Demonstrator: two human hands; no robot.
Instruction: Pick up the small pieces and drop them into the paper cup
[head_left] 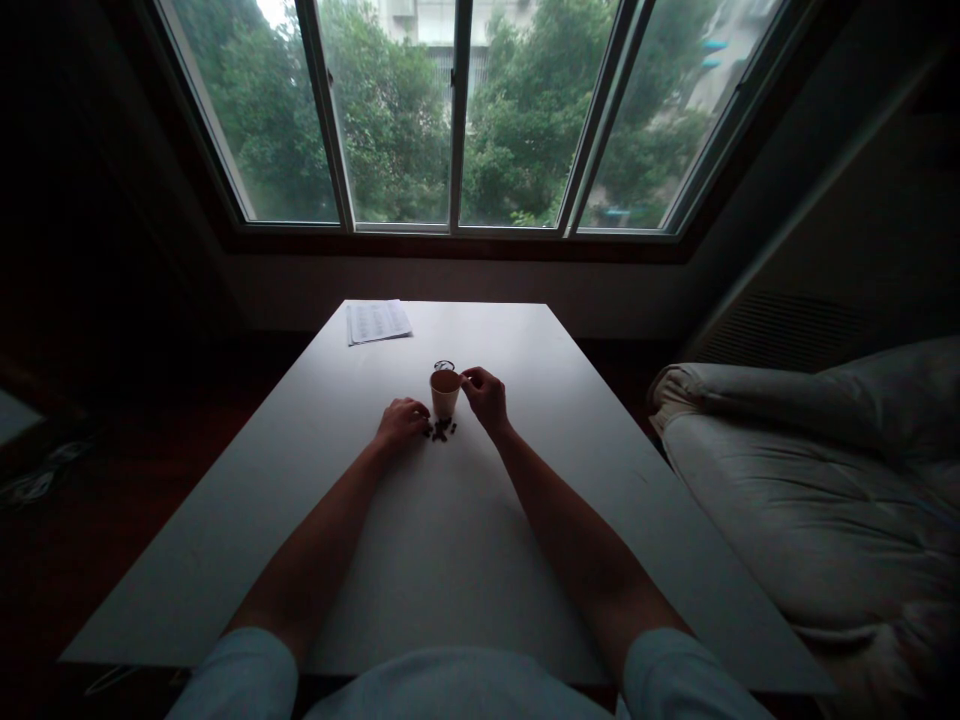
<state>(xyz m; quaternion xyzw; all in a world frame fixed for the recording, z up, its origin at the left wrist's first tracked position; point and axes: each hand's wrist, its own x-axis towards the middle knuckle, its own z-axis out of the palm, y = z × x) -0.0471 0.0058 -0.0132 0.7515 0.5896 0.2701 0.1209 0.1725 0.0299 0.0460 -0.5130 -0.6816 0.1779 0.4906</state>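
A pale paper cup (445,398) stands upright on the white table, its mouth facing up and its inside brownish. Just in front of its base lie several small dark pieces (440,431), like beans or beads. My left hand (403,421) rests low on the table left of the cup, fingers curled together and fingertips at the nearest dark pieces. At the cup's right rim, my right hand (486,394) is closed in a pinch. Whatever lies between the fingers of either hand is too small to make out. Behind the cup is a thin dark looped thing (444,365).
Printed paper sheets (379,321) lie at the far left corner of the white table (525,560). A padded, cloth-covered seat (810,480) stands close to the table's right side. Beyond the far edge are a wall and a wide window (457,120).
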